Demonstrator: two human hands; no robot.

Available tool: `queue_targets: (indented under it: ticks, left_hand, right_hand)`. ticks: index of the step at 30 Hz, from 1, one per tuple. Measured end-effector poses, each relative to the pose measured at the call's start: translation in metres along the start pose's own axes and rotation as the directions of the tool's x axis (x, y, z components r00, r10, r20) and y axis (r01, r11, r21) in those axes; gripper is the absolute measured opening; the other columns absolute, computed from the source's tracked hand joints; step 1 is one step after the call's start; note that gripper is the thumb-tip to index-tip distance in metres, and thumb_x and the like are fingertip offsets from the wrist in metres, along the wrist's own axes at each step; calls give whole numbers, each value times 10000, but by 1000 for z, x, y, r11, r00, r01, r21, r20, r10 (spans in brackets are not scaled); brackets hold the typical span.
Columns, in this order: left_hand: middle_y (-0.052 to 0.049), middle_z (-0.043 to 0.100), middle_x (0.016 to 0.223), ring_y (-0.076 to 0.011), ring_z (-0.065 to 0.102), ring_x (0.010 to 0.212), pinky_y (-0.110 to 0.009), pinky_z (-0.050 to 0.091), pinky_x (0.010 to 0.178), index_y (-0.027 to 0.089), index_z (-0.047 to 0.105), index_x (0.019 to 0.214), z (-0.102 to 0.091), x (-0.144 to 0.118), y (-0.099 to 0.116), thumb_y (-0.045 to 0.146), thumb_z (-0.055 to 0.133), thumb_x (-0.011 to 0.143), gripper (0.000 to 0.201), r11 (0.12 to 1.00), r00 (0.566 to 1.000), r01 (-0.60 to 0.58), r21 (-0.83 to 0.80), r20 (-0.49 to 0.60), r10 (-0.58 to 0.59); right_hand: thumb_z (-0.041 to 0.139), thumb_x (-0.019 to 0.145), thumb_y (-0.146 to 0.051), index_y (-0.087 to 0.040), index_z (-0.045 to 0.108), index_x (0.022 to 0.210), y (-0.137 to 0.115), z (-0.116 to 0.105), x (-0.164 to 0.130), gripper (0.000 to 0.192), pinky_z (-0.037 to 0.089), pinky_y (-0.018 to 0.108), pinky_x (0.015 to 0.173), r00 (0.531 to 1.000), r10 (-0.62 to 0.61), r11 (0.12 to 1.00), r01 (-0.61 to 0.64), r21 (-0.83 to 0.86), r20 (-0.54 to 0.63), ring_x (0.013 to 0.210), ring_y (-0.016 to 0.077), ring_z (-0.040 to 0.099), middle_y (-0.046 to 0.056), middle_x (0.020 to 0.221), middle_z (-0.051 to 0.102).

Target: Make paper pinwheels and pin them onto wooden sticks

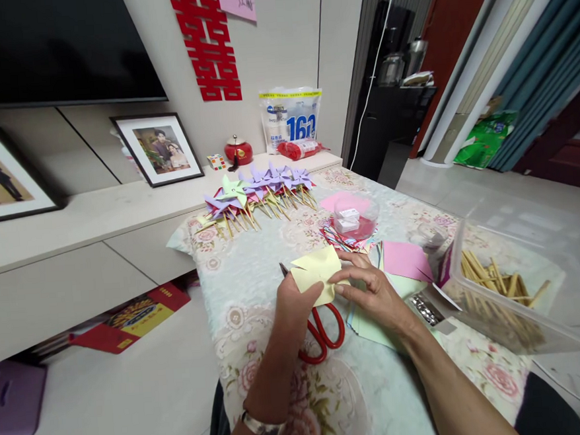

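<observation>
A pale yellow paper square (pixel 318 268) with cuts in its corners is held between my two hands above the table. My left hand (pixel 296 303) grips its left and lower edge, thumb on top. The fingers of my right hand (pixel 368 281) pinch its right side. Under the paper lie scissors (pixel 323 338) with red handles, their dark tip showing beyond my left hand. Beside my right hand are stacked sheets of coloured paper (pixel 405 261), pink on top and pale green beneath. Finished paper pinwheels (pixel 263 186) on sticks lie at the far side of the table.
At right, a clear plastic box (pixel 505 315) holds wooden sticks (pixel 497 279). A small box of metal pins (pixel 425 309) lies near it. A round clear container (pixel 355 216) stands on patterned paper. Behind are a cabinet with framed photos (pixel 161 150) and a plastic bag (pixel 290 121).
</observation>
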State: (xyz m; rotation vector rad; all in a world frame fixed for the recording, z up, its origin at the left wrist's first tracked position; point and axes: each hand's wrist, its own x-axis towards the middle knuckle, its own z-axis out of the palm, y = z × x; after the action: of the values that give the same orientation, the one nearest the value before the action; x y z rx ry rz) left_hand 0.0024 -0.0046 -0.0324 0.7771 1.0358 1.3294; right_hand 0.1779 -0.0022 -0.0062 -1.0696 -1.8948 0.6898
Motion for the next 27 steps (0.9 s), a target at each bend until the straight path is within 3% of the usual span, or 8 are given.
queue_targets:
  ticks: [17,27]
  left_hand:
    - [-48,763,814,-203,699,712,-281,552,650,141,681,989,8,-2,1,182,794,575,431,999,998,53,9,42,-54]
    - [-40,746,816,-183,678,700,-266,541,642,132,666,983,12,-5,5,165,746,579,413,997,998,42,72,48,-45]
  right_hand:
    - [637,822,-255,-211,657,720,-9,11,2,112,404,396,916,989,146,987,-143,69,-34,1038,261,571,62,1029,663]
    - [606,777,-215,-209,612,668,-9,13,2,109,378,339,799,981,185,982,-183,43,-61,868,220,542,21,802,587]
